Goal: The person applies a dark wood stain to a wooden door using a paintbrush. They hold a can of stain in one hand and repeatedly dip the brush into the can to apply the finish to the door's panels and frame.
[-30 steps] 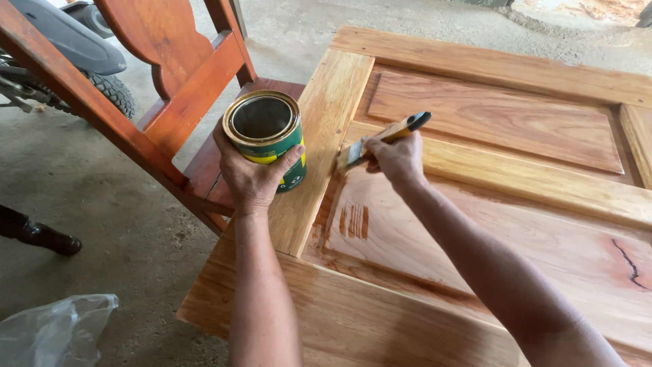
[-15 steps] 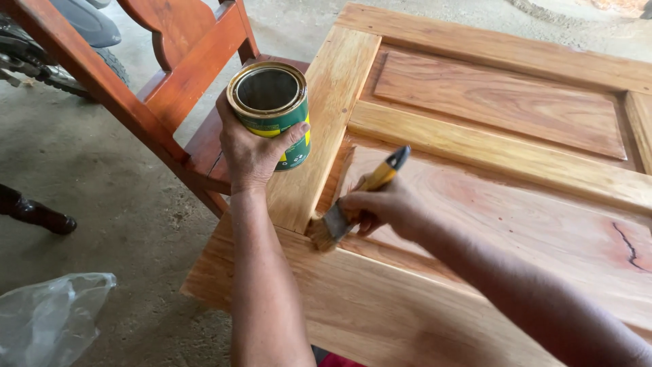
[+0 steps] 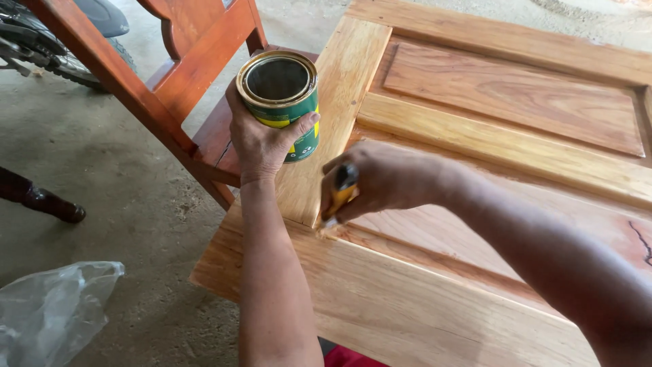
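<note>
My left hand (image 3: 261, 139) grips an open round tin (image 3: 282, 102), green and yellow with a dark liquid inside, held above the left edge of a panelled wooden door (image 3: 516, 102) that lies flat. In my right hand (image 3: 384, 180) is a paintbrush (image 3: 337, 197) with a yellow and black handle. Its bristles point down and touch the groove at the lower left corner of the door's panel. The wood around the brush looks glossy and wet.
A red-brown wooden chair (image 3: 170, 75) stands at the left and its seat touches the door's edge. A crumpled clear plastic bag (image 3: 51, 312) lies on the concrete floor at lower left. Part of a motorcycle wheel (image 3: 64, 58) shows at the top left, and a dark furniture leg (image 3: 41, 197) at the left edge.
My right hand brought the brush from the middle rail down to the panel's lower left corner and tipped it upright. The tin has stayed in my left hand.
</note>
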